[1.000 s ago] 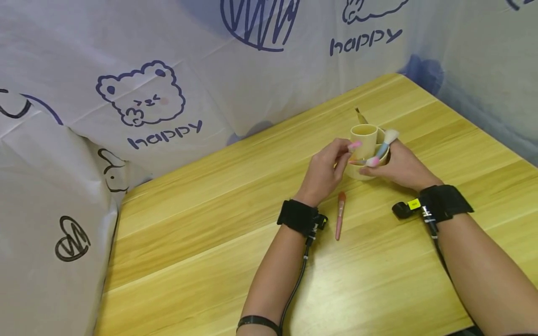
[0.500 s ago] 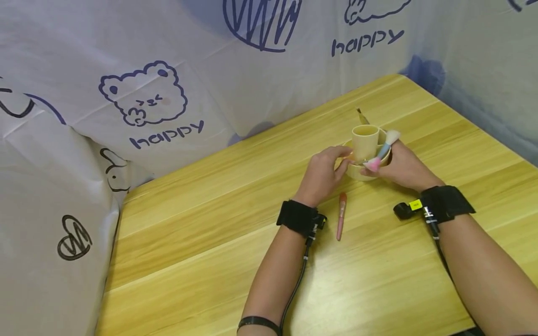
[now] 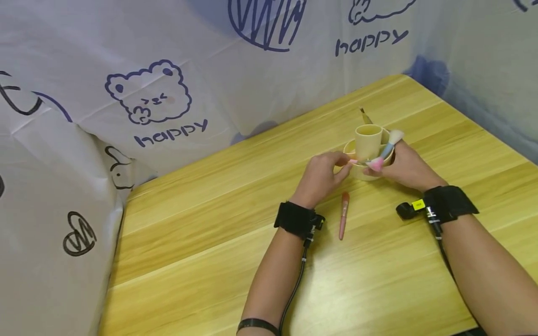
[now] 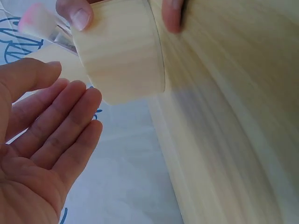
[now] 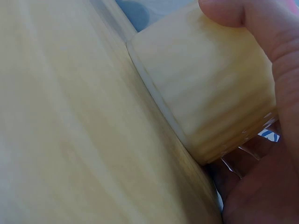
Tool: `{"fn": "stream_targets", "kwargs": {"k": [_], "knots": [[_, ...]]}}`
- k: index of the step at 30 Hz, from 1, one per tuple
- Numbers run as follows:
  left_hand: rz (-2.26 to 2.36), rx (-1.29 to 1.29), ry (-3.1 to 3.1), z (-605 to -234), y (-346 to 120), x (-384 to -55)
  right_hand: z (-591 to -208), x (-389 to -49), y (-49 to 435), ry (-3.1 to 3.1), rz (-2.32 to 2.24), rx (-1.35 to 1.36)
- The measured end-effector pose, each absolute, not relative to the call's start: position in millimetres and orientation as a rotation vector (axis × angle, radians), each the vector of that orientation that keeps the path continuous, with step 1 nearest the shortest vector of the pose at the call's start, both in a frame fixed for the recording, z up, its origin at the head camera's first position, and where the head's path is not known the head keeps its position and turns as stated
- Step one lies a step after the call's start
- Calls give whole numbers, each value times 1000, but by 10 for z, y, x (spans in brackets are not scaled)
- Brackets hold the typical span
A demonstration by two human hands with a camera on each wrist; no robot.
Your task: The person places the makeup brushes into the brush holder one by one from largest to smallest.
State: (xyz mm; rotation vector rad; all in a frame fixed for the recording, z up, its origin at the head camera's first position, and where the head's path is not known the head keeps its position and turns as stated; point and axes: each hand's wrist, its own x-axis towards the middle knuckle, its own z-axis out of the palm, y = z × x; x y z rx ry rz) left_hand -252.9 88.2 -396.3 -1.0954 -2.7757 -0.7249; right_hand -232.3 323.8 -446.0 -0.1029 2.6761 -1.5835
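A cream multi-cup brush holder (image 3: 368,144) stands on the table at right centre, with several makeup brushes in it. My right hand (image 3: 414,163) grips its right side; in the right wrist view the thumb (image 5: 224,10) lies on the holder's wall (image 5: 201,84) and the fingers wrap behind. My left hand (image 3: 323,177) is at the holder's left rim. Its fingers look loosely bent in the left wrist view, with the thumb (image 4: 35,74) apart from them. A small pink bit (image 3: 353,161) shows at its fingertips. A pink-tipped brush (image 3: 376,164) and a white-bristled brush (image 3: 394,136) lean out rightward.
A pink-handled brush (image 3: 343,217) with reddish-brown bristles lies on the wooden table (image 3: 210,233) in front of the holder. Another brush (image 3: 364,115) rises behind the holder. White cloth (image 3: 260,84) with drawings hangs along the table's back and sides.
My left hand has lowered from beside the tall cup to the rim, and the pink tip seen above its fingers has gone down. My right hand keeps its hold.
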Motion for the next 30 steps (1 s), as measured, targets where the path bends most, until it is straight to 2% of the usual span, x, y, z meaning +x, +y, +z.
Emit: {"fn": "stream_targets", "kwargs": {"k": [30], "knots": [[-646,-1062,-2933,-3979,738,-2466,-4479,-2351,3236,2686,-1587,-113]]}}
